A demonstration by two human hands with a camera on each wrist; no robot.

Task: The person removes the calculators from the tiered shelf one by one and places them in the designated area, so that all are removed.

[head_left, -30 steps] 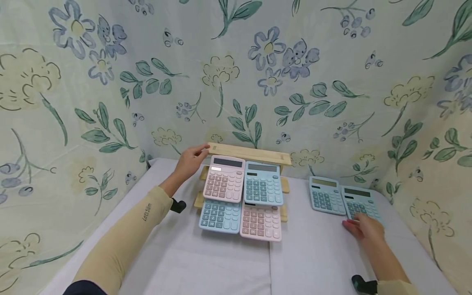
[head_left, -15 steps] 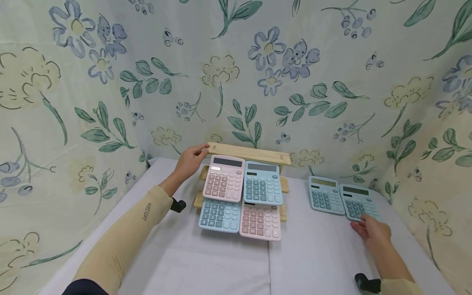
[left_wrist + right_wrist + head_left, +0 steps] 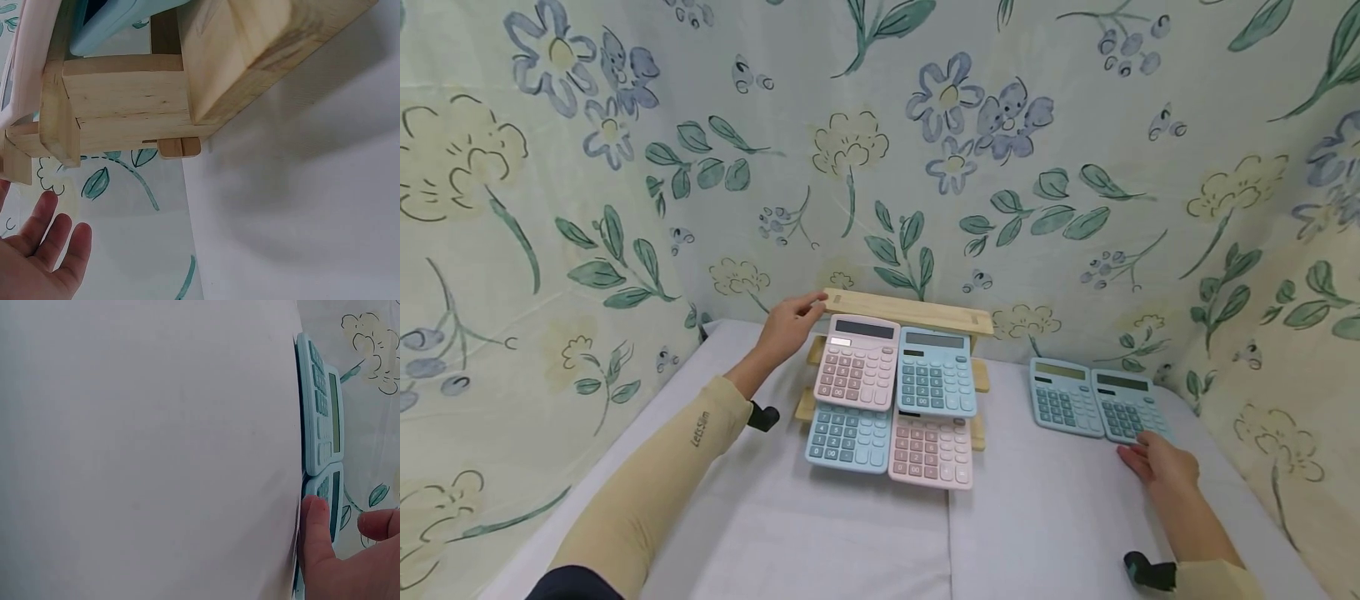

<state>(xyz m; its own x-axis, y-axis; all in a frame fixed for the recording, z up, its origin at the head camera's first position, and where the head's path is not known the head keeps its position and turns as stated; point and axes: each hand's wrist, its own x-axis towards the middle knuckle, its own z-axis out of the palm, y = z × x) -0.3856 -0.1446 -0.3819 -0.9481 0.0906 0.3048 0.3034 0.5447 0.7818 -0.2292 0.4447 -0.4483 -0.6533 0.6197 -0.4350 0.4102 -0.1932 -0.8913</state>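
Note:
My left hand [image 3: 786, 332] is at the left end of a wooden rack's top slat [image 3: 902, 310], fingertips right at the wood. In the left wrist view, its other fingers [image 3: 58, 240] stay loosely extended below the rack. The rack bears a pink calculator [image 3: 865, 379] and a blue one [image 3: 951, 392] above, with blue [image 3: 835, 450] and pink [image 3: 917, 471] ones below. On the right, my right hand [image 3: 1165, 467] touches the near edge of a light blue calculator [image 3: 1127, 387]. Its thumb [image 3: 317, 519] lies along that edge, with another finger raised apart.
A second light blue calculator [image 3: 1063, 375] lies on the white cloth, side by side with the one at my right hand. White cloth [image 3: 760, 533] covers the table. A floral curtain [image 3: 880, 167] hangs close behind the rack and at both sides.
The right-hand calculator has slid slightly away from me and now lines up with its neighbour; my right hand has shifted a little rightward. The left hand and rack have stayed put.

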